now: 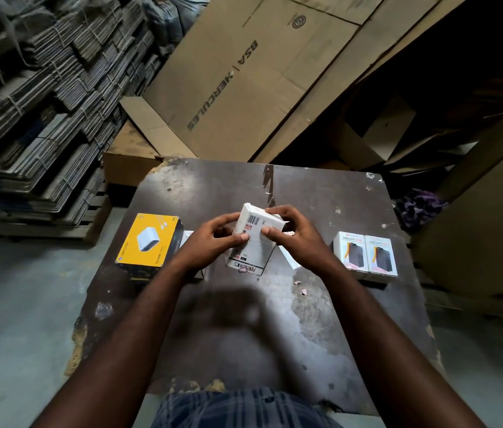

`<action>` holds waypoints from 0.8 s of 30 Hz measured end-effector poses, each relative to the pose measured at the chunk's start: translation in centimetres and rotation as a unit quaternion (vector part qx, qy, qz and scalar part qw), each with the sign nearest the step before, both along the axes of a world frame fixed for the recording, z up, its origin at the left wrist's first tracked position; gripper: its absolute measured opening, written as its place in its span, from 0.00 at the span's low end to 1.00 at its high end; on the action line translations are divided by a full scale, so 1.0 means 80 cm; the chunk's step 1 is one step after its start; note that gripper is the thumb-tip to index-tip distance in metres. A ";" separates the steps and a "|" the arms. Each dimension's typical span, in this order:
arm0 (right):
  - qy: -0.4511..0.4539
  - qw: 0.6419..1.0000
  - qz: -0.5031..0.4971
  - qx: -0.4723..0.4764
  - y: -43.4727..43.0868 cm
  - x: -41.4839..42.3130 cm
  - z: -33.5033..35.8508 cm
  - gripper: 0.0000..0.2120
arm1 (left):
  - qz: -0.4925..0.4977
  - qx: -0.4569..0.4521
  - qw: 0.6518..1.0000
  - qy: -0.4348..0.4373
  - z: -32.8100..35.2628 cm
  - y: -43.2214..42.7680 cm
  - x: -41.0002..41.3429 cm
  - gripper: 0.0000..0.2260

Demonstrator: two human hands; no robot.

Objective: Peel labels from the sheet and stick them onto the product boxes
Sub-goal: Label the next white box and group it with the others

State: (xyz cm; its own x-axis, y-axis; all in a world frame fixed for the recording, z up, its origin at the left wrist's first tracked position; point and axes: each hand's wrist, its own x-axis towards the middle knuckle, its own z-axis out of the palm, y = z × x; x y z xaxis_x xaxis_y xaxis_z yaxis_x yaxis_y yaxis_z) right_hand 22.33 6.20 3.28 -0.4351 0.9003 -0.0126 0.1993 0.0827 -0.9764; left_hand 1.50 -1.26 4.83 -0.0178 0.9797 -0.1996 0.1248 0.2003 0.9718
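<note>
Gripping white box (251, 257) w/ both: left grip (210, 242) curling round left edge, thumb pressing on barcode face; right grip (295, 239) clasping right edge, thumb lying just beside barcode. Tilting box up over bench (352, 319) centre, lower end by surface; touching or not, cannot tell. Sitting at left on bench: yellow box (151, 242). Standing at right, side by side: Halley boxes (350, 253). Lying near right wrist: paper scraps (298, 282). Leaning behind bench: cardboard sheet (244, 81).
</note>
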 end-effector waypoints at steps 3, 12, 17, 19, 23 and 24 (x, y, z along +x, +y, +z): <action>-0.007 0.999 -0.037 0.037 -0.004 -0.006 -0.008 0.15 | 0.026 -0.024 0.999 -0.005 -0.002 0.005 0.004 0.14; -0.012 0.993 -0.007 -0.119 -0.001 -0.002 -0.005 0.33 | 0.013 -0.087 0.995 -0.042 0.005 0.009 0.008 0.17; 0.049 0.972 -0.029 -0.226 -0.002 -0.001 -0.003 0.14 | 0.069 -0.083 0.982 -0.153 0.008 0.008 0.018 0.17; 0.054 0.967 -0.045 -0.244 -0.002 -0.002 -0.007 0.12 | 0.083 -0.075 0.975 -0.190 0.004 0.008 0.015 0.21; 0.068 0.961 -0.082 -0.255 -0.005 -0.009 -0.010 0.13 | 0.112 -0.065 0.970 -0.203 -0.005 0.006 0.019 0.34; 0.069 0.962 -0.085 -0.251 -0.007 -0.012 -0.010 0.14 | 0.113 -0.064 0.971 -0.201 -0.007 0.006 0.022 0.34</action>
